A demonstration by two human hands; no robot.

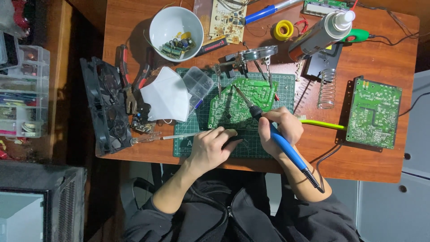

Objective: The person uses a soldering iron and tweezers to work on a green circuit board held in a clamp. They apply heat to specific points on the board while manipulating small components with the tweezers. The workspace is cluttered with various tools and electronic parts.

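Observation:
A green circuit board (242,101) lies on a dark green cutting mat (192,130), clipped under a helping-hands stand with a magnifier (260,54). My right hand (280,127) grips a blue-handled soldering iron (286,148); its metal tip rests on the board near its upper middle. My left hand (210,145) lies on the mat just below the board, fingers curled around a small dark object (234,140) that I cannot identify. A thin metal tool (179,136) sticks out to the left of that hand.
A white bowl (175,28) of components, a white face mask (165,95), a clear plastic box (198,83), pliers (127,85) and two black fans (105,105) lie left. A second green board (374,112), coil iron stand (328,87), solder spool (283,30) and white bottle (320,32) stand right.

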